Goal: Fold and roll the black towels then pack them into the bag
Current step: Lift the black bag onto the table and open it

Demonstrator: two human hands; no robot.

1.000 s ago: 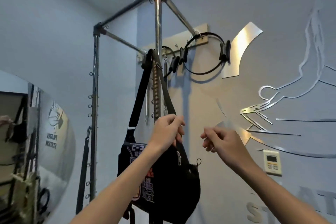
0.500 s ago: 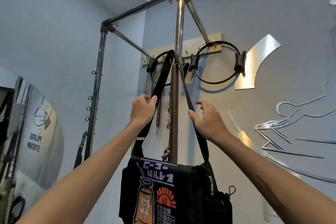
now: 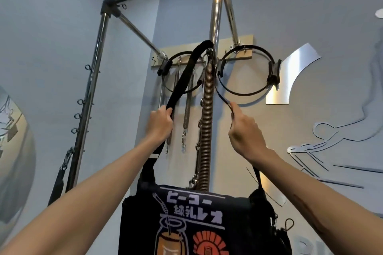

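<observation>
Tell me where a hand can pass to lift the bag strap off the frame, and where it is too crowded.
Free: the gap between the left hand and the long spring, though thin springs hang there; also right of the right hand, under the ring. Crowded: the strap top, against the upright pole.

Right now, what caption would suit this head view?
Both hands, left and right, grip the strap of a black printed bag hanging from a metal frame.
</observation>
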